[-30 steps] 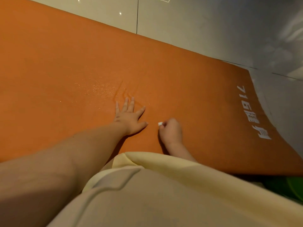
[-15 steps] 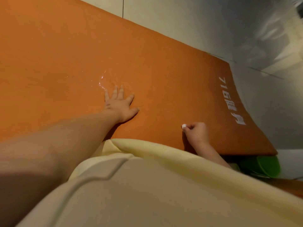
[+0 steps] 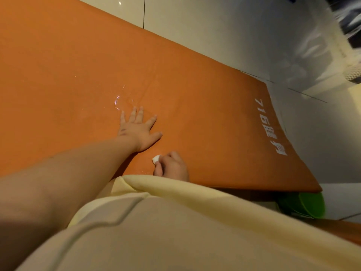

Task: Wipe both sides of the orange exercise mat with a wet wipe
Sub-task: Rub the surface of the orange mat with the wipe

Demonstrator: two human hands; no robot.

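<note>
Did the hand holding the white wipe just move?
Yes. The right hand pinching the small white wet wipe slid away from the orange exercise mat's white lettering, toward the flat left hand.

Right hand [image 3: 172, 166] with wipe [image 3: 155, 159] on mat [image 3: 195, 90]

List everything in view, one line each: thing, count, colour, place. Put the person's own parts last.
flat orange foam exercise mat: one, orange, spread over the floor
white printed lettering: one block, white, near the mat's right end
glistening wet patch: one, shiny, on the mat just beyond the left hand
small white wet wipe: one, white, wadded in the right hand
glossy pale floor tiles: several, grey-white, around the mat
green plastic rounded object: one, green, by the mat's near right corner, partly hidden
cream cloth garment: one, cream, foreground
left hand: one, flat on the mat, fingers spread
right hand: one, on the mat, pinching the wipe
</note>
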